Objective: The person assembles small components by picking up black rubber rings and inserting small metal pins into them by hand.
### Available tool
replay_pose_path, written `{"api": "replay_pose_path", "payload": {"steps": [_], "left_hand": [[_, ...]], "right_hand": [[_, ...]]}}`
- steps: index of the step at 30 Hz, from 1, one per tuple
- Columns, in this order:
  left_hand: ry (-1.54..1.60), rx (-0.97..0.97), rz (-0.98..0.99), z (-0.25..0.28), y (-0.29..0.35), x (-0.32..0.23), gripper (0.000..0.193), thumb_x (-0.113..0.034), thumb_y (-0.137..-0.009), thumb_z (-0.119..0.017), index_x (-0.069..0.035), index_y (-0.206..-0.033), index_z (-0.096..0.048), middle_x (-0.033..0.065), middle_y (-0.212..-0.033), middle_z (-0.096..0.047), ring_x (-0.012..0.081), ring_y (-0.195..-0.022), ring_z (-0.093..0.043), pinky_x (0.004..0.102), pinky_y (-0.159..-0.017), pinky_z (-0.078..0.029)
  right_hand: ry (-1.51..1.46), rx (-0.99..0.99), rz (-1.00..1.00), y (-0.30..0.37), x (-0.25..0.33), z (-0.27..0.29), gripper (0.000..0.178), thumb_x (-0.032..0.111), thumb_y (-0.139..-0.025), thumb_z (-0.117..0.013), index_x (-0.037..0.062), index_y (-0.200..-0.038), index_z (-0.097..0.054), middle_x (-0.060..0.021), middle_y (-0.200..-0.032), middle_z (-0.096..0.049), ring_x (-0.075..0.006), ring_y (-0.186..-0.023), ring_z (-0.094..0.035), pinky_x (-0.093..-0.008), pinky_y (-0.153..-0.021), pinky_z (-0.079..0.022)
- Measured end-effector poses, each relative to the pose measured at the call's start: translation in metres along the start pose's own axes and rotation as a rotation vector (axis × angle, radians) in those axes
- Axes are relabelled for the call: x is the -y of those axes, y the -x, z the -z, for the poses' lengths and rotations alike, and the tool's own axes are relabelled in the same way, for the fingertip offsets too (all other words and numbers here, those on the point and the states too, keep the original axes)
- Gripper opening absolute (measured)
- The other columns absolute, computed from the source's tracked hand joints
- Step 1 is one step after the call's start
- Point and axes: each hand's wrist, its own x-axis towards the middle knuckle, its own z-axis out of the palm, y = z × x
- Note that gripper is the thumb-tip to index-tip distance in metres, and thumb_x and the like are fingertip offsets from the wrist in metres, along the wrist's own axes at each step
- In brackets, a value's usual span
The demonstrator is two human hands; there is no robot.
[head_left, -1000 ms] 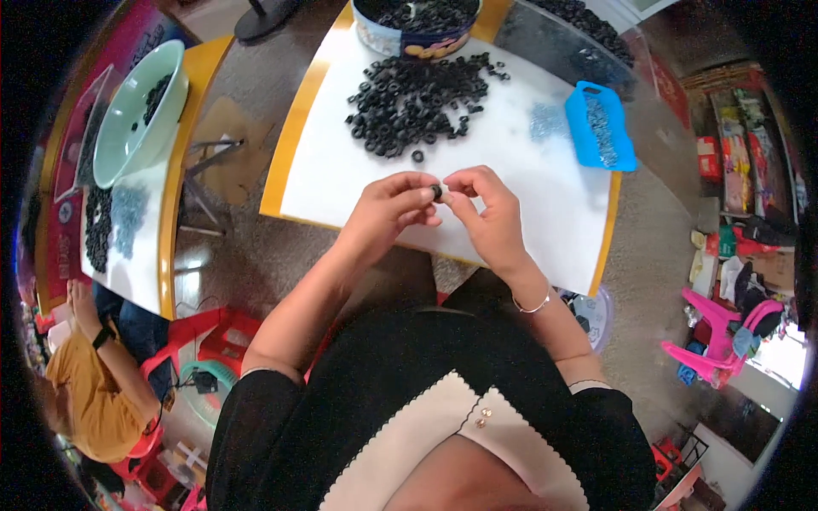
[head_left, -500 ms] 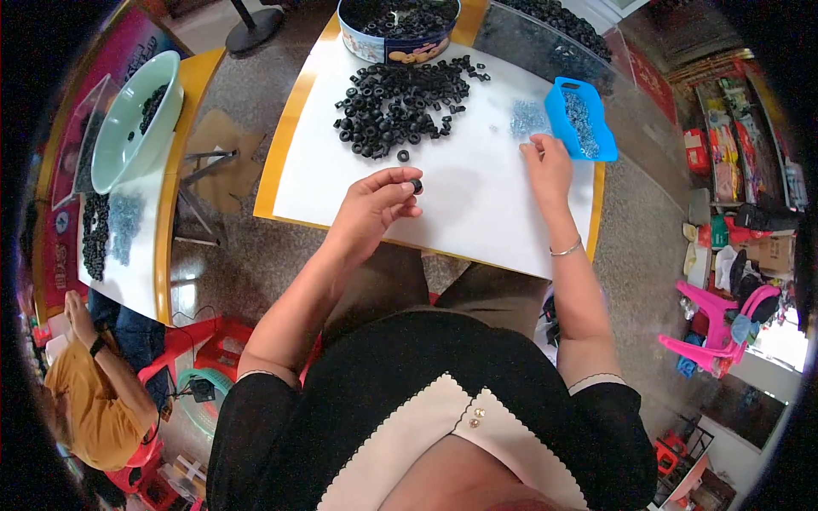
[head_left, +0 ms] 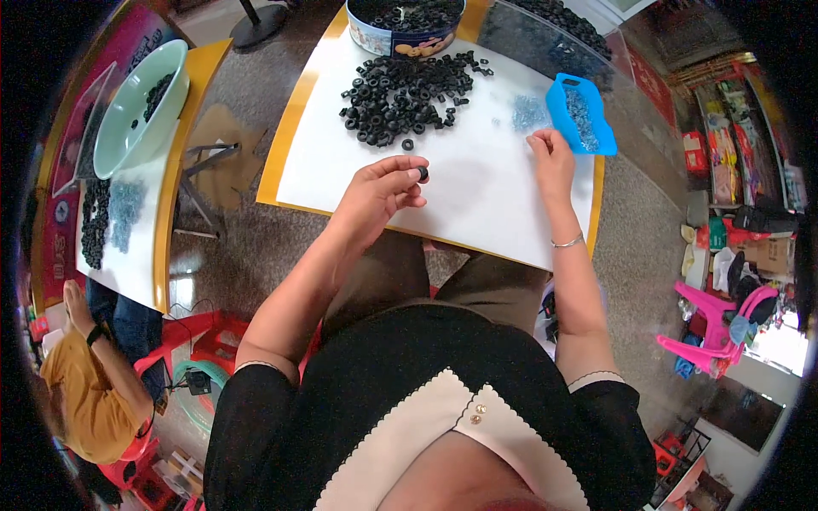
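Observation:
My left hand (head_left: 375, 196) is over the near part of the white tabletop. Its thumb and forefinger pinch a small black ring (head_left: 423, 173), with the other fingers curled below. Just beyond it lies a single loose black ring (head_left: 408, 145), in front of a heap of black rings (head_left: 400, 98). My right hand (head_left: 554, 166) is at the right side, thumb and fingers pinched together. Whatever is between those fingertips is too small to make out. Close to them is a scatter of small clear bluish pieces (head_left: 528, 113), beside a blue tray (head_left: 601, 140) with more such pieces inside.
A round tin (head_left: 368, 39) full of black parts stands at the far edge, near a transparent bin (head_left: 528, 36). To the left, another table holds a pale green basin (head_left: 115, 145); a person in an orange shirt (head_left: 98, 400) sits there. Pink plastic stool (head_left: 716, 341) at right.
The whole view has shifted slightly, with the table appearing a little higher. Both hands keep nearly the same places and pinched poses; the black ring stays in my left fingers.

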Motion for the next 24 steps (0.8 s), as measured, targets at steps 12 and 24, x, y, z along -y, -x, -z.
{"api": "replay_pose_path", "payload": {"steps": [12,24], "left_hand": [[0.093,-0.001,0.076,0.002,0.0,-0.001,0.032,-0.007,-0.088,-0.054,0.005,-0.118,-0.052,0.0131,-0.101,-0.061,0.0126,-0.077,-0.06,0.0264,-0.076,-0.053],[0.171,0.093,0.031,0.002,0.001,0.008,0.025,-0.009,-0.088,-0.058,0.003,-0.11,-0.057,0.0067,-0.09,-0.062,0.0133,-0.075,-0.062,0.0256,-0.073,-0.055]], "right_hand": [[-0.703,0.291,-0.348,0.047,0.082,0.011,0.014,0.008,-0.086,-0.058,-0.0011,-0.097,-0.06,-0.0069,-0.084,-0.063,-0.0103,-0.072,-0.055,-0.0231,-0.065,-0.044],[-0.647,0.393,-0.017,0.084,0.137,-0.024,0.008,0.003,-0.082,-0.062,0.0011,-0.09,-0.063,-0.0025,-0.085,-0.062,-0.0084,-0.072,-0.054,-0.022,-0.066,-0.045]]}}
